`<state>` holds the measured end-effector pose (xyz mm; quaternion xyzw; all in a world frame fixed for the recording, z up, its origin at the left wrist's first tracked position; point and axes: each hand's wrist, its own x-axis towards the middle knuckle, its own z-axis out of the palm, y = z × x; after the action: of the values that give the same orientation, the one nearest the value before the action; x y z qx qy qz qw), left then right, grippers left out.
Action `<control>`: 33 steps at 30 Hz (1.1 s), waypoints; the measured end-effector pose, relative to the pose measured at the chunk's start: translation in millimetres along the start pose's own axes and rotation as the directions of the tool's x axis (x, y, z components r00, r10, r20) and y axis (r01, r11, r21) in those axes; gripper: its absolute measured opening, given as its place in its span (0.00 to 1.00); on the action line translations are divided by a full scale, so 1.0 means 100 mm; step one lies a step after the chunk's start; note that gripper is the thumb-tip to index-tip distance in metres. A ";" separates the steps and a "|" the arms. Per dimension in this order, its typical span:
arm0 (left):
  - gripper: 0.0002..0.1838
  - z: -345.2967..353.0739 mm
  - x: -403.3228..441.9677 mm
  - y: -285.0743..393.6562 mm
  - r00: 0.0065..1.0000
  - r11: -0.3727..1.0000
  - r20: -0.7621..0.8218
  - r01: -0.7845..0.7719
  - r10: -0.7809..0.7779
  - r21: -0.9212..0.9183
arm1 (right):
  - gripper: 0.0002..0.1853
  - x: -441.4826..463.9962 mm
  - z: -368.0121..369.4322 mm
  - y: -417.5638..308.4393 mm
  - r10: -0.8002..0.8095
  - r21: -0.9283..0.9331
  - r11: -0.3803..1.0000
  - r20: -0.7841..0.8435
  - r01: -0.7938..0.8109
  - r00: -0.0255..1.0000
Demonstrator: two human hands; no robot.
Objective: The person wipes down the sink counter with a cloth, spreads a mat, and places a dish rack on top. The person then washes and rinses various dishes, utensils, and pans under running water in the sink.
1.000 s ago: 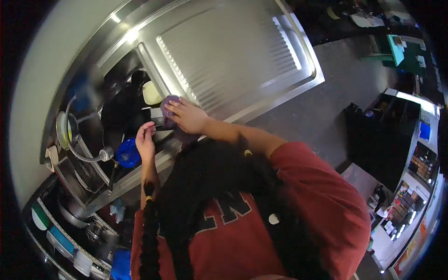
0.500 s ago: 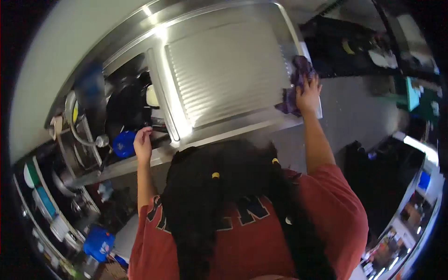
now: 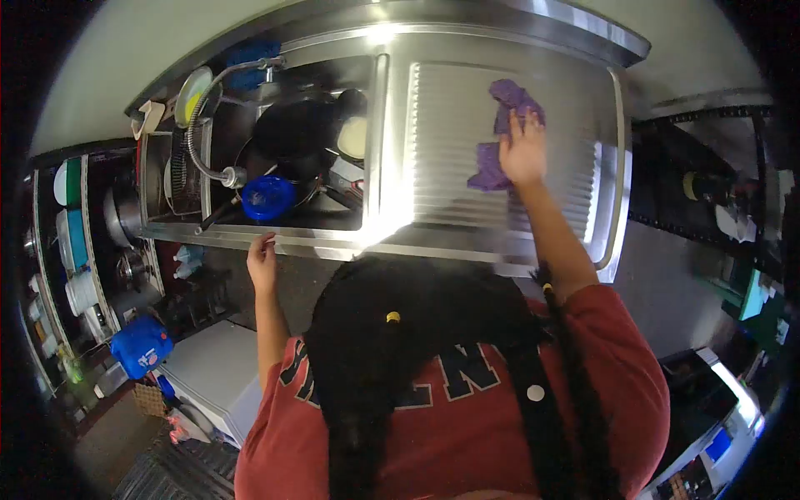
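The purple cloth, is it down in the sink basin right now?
No, the purple cloth lies on the ridged drainboard, partly under the right hand.

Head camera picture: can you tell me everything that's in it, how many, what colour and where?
Sink: 1, silver, upper left
Drainboard: 1, silver, right of the sink
Cloth: 1, purple, on the drainboard
Hose tap: 1, silver, over the sink
Round item: 1, blue, sink front
Pan-like thing: 1, black, in the sink
Block: 1, cream, sink's right side
Bag: 1, blue, lower left
Shelved dishes: several, mixed colours, far left
Dim clutter: too dark to count, far right
Shirt: 1, red, bottom
Hair: black, bottom centre
Left grip: 1, bare hand, by the sink's front edge
Right grip: 1, bare hand, on the cloth
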<state>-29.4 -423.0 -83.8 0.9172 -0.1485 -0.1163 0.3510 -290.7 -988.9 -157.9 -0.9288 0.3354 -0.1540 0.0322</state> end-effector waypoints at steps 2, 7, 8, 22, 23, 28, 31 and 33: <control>0.15 -0.19 0.19 -0.31 0.999 0.993 -0.039 -0.021 0.017 -0.113 | 0.36 0.08 0.02 -0.54 -0.003 0.043 0.999 0.078 0.000 0.997; 0.35 -0.55 0.95 -0.26 0.997 0.966 -0.064 -0.067 0.052 -0.250 | 0.34 0.25 0.26 -1.94 -0.089 0.134 0.988 0.087 0.076 0.992; 0.40 -0.61 1.12 -0.18 0.997 0.934 -0.051 -0.071 0.056 -0.350 | 0.35 0.29 0.26 -2.20 -0.107 0.170 0.982 0.115 0.086 0.988; 0.38 -0.54 2.32 -0.11 0.589 0.736 0.631 0.089 0.505 -0.671 | 0.34 1.66 0.50 -4.83 0.017 0.648 0.721 0.338 -0.246 0.941; 0.38 -0.50 2.32 -0.13 0.589 0.773 0.647 0.058 0.484 -0.631 | 0.37 1.76 0.80 -4.96 -0.001 0.637 0.750 0.268 -0.177 0.963; 0.38 -0.51 2.29 0.04 0.561 0.792 0.635 -0.062 0.531 -0.607 | 0.42 2.13 1.17 -5.54 -0.083 0.459 0.887 0.254 -0.045 0.964; 0.37 -0.42 2.32 -0.06 0.542 0.755 0.640 0.015 0.545 -0.656 | 0.44 2.20 1.21 -5.65 -0.287 0.549 0.831 0.283 0.091 0.915; 0.42 -0.46 2.35 -0.12 0.517 0.746 0.626 -0.039 0.584 -0.664 | 0.44 1.91 1.23 -5.62 -0.341 0.714 0.695 0.223 0.085 0.913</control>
<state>205.9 -469.6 -83.7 0.5631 -0.4203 -0.4880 0.5177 230.6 -680.4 -132.4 -0.8941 0.1310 -0.1081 0.4144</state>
